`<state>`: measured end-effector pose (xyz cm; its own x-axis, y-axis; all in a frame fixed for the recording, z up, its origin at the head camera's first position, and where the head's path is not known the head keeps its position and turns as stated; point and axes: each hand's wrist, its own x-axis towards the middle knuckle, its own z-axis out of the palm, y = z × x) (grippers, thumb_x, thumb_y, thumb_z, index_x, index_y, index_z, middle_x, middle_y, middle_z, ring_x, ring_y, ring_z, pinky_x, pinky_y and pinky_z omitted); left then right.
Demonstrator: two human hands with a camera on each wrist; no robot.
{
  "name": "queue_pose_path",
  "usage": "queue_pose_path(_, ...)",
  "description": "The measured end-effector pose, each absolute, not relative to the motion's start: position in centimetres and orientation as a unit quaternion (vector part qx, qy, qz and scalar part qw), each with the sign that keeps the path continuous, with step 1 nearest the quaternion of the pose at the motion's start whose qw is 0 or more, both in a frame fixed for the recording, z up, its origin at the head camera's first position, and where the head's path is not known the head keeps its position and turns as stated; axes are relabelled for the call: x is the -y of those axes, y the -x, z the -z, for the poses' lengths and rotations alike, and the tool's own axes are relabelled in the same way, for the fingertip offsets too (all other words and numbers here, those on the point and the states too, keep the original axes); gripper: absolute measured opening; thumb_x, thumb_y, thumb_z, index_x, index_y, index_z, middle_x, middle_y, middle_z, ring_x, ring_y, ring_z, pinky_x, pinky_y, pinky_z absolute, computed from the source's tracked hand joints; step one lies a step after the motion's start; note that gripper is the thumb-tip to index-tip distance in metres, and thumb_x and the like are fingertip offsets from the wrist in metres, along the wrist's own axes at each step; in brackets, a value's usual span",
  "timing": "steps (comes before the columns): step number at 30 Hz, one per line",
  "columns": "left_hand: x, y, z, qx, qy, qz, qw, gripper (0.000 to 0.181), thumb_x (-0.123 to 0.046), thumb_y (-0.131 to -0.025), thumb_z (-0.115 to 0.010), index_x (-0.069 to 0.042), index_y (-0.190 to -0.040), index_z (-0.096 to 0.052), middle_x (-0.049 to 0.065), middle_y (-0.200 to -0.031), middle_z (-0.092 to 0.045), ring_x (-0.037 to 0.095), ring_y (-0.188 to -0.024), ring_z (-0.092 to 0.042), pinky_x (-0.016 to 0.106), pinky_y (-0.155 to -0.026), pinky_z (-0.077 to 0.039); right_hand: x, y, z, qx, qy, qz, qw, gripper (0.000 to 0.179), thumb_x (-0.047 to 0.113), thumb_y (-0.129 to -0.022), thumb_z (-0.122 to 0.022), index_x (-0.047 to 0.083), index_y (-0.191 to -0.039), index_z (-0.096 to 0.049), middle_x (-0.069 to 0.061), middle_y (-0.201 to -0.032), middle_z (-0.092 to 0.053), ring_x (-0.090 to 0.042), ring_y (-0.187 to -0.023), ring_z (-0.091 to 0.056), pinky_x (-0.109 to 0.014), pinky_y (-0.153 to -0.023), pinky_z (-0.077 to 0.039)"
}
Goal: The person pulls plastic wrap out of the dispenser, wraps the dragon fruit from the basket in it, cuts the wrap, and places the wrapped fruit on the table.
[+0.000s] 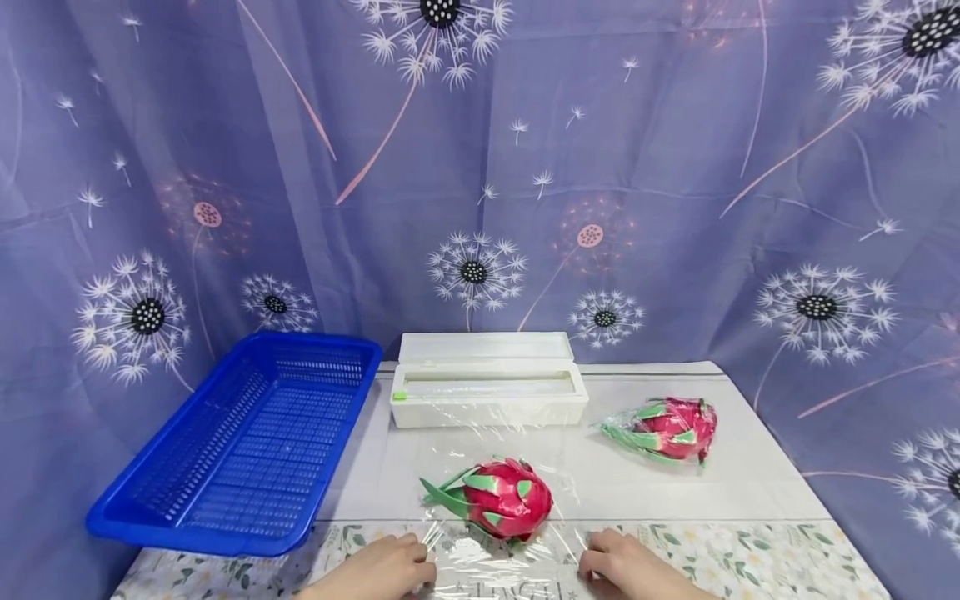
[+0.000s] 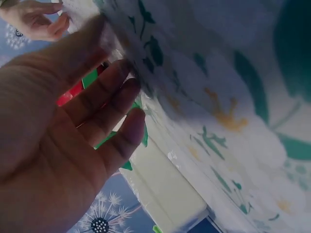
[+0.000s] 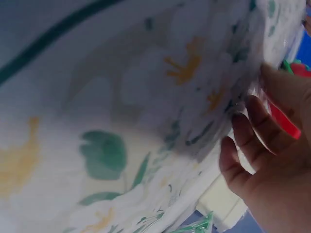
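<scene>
My left hand [image 1: 386, 568] and my right hand [image 1: 630, 567] pinch the near corners of a clear sheet of plastic wrap [image 1: 487, 575] at the table's front. The sheet stretches back to a white wrap dispenser box [image 1: 487, 414], whose lid stands raised. Between the hands and the box, a red dragon fruit [image 1: 513, 500] with green scales lies on the film, its leafy end to the left. In the left wrist view, the left thumb and fingertips meet at the film's edge, close to the floral cloth. The right wrist view shows the right fingers at the opposite edge.
A second dragon fruit [image 1: 678, 429], wrapped in film, lies at the back right. On the left is a blue plastic basket [image 1: 255, 467] with slotted walls. A floral tablecloth [image 1: 750, 546] covers the front; a purple dandelion-print curtain [image 1: 645, 150] hangs behind.
</scene>
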<state>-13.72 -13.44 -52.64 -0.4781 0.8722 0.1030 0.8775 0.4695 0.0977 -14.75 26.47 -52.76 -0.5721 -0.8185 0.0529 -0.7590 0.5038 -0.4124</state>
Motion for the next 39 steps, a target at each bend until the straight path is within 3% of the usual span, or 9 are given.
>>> queue_pose_path(3,13.6,13.6,52.8,0.854,0.514,0.047,0.059,0.01,-0.025,-0.079,-0.073,-0.023,-0.078,-0.064,-0.015,-0.069,-0.047,-0.001,-0.067,-0.04,0.014,-0.053,-0.022,-26.4,14.5,53.1,-0.856,0.474,0.198,0.047,0.011,0.012,-0.09,-0.07,0.022,-0.093,-0.066,0.019,-0.085,-0.051,0.005,-0.072,-0.041,-0.016,-0.058,-0.038)
queue_pose_path(6,14.1,13.3,53.0,0.854,0.511,0.041,0.092,0.015,-0.029,-0.08,-0.073,-0.021,-0.075,-0.06,-0.014,-0.068,-0.047,0.0,-0.065,-0.04,0.014,-0.053,-0.023,-26.5,14.0,53.5,-0.85,0.478,0.217,0.036,0.005,0.019,-0.092,-0.068,0.02,-0.094,-0.064,0.018,-0.086,-0.052,0.007,-0.073,-0.043,-0.014,-0.059,-0.039)
queue_pose_path(12,14.9,12.8,52.9,0.878,0.463,0.116,0.044,0.04,-0.055,-0.091,-0.059,-0.016,-0.094,-0.057,-0.013,-0.076,-0.044,0.0,-0.068,-0.041,0.019,-0.055,-0.035,-26.7,13.2,53.8,-0.874,0.428,0.214,0.089,0.025,0.041,-0.094,-0.063,0.02,-0.107,-0.061,0.023,-0.087,-0.044,0.007,-0.074,-0.04,-0.018,-0.059,-0.039)
queue_pose_path(18,14.1,12.6,53.3,0.871,0.473,0.084,0.108,0.031,-0.042,-0.085,-0.069,-0.014,-0.093,-0.057,-0.008,-0.074,-0.046,0.002,-0.064,-0.044,0.019,-0.051,-0.033,-26.4,12.7,54.1,-0.864,0.442,0.237,0.045,0.005,0.023,-0.092,-0.067,0.022,-0.094,-0.062,0.023,-0.084,-0.044,0.007,-0.071,-0.039,-0.016,-0.057,-0.038)
queue_pose_path(20,14.0,12.6,53.2,0.874,0.467,0.086,0.102,0.028,-0.038,-0.084,-0.071,-0.015,-0.09,-0.056,-0.009,-0.072,-0.045,0.002,-0.061,-0.043,0.019,-0.05,-0.032,-26.4,12.4,54.1,-0.859,0.45,0.244,0.027,0.007,0.022,-0.092,-0.067,0.023,-0.094,-0.061,0.023,-0.084,-0.042,0.008,-0.07,-0.037,-0.014,-0.057,-0.036)
queue_pose_path(23,14.1,12.5,52.8,0.881,0.454,0.111,0.072,0.022,-0.018,-0.079,-0.074,-0.015,-0.087,-0.054,-0.01,-0.071,-0.044,0.001,-0.06,-0.042,0.019,-0.05,-0.033,-26.5,11.9,54.0,-0.851,0.461,0.253,-0.006,0.011,0.019,-0.09,-0.069,0.021,-0.093,-0.059,0.021,-0.082,-0.04,0.008,-0.07,-0.036,-0.012,-0.056,-0.035)
queue_pose_path(26,14.2,12.3,52.4,0.883,0.443,0.148,0.041,0.027,-0.006,-0.077,-0.072,-0.017,-0.084,-0.05,-0.014,-0.071,-0.041,-0.002,-0.06,-0.04,0.016,-0.049,-0.033,-26.6,11.3,53.3,-0.852,0.437,0.287,0.015,0.011,0.019,-0.091,-0.068,0.019,-0.097,-0.059,0.021,-0.082,-0.041,0.008,-0.07,-0.039,-0.013,-0.056,-0.036)
queue_pose_path(31,14.4,12.2,51.7,0.871,0.432,0.233,0.004,0.025,-0.008,-0.083,-0.073,-0.019,-0.078,-0.051,-0.018,-0.073,-0.04,-0.006,-0.063,-0.037,0.011,-0.053,-0.035,-26.6,11.1,52.1,-0.837,0.416,0.352,0.055,0.016,0.008,-0.093,-0.065,0.015,-0.107,-0.06,0.019,-0.082,-0.045,0.009,-0.07,-0.042,-0.015,-0.055,-0.04)
queue_pose_path(39,15.4,12.5,50.6,0.845,0.419,0.333,-0.011,0.013,-0.002,-0.085,-0.073,-0.014,-0.083,-0.068,-0.015,-0.082,-0.06,-0.007,-0.073,-0.052,0.012,-0.06,-0.045,-27.1,11.9,50.5,-0.809,0.428,0.396,0.07,0.021,-0.003,-0.093,-0.061,0.009,-0.11,-0.062,0.014,-0.082,-0.049,0.008,-0.069,-0.045,-0.017,-0.054,-0.044)
